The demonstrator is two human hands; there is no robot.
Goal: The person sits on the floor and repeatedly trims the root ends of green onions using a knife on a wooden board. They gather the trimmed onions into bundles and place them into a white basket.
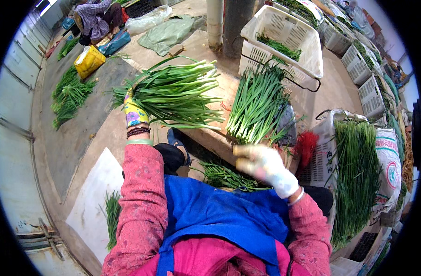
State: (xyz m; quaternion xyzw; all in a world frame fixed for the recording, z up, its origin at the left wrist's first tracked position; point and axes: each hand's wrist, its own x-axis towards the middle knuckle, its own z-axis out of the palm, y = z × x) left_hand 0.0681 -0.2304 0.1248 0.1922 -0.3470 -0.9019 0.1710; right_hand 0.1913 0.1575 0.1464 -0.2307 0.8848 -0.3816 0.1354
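Note:
In a yellow flowered glove, my left hand (135,109) grips a loose bunch of garlic chives (182,93) by its leafy side, pale stem ends pointing right. My right hand (264,165), in a white glove and blurred, hovers near the pale ends of a second chive bunch (257,103). Its fingers look apart and nothing shows between them. That second bunch lies on a low board (210,136) in front of me, its leaf tips against a white crate. More loose chives (227,176) lie below the board, at the edge of my blue apron (224,203).
A white plastic crate (282,34) with some chives stands beyond the board. Red ties (306,146) hang beside a chive-filled crate (353,179) at right. Chive piles (72,89) and a yellow bag (89,62) lie left on the floor. Another person (95,20) sits at far left.

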